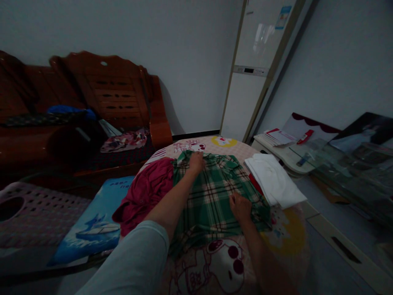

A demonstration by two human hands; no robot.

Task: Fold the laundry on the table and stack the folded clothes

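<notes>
Green plaid shirt [210, 198] spread on table [241, 149], my left hand [197, 162] at its far edge, right hand [241, 207] nearer me, right side; fingers curled, can't tell if pinching cloth.

1. Green plaid shirt [211, 205]: woven cloth, matt, with soft creases.
2. Maroon garment [150, 184]: matt cloth, crumpled into deep folds.
3. White garment [273, 180]: matt cloth, smoother than the maroon one.
4. Pale sleeve [132, 258]: plain cloth, dull finish.
5. Bench [242, 149]: printed covering with little shine; whether cloth or plastic, I cannot tell.
6. Settee [113, 82]: carved wood with a glossy, varnish-like finish.
7. Tall white unit [258, 41]: smooth, glossy front that throws back a bright reflection.
8. Shelf [325, 164] at right: clear, glass-like, shiny.
9. Wall [184, 41]: smooth and matt.
10. Leaflets [281, 137]: paper-like, flat.
</notes>
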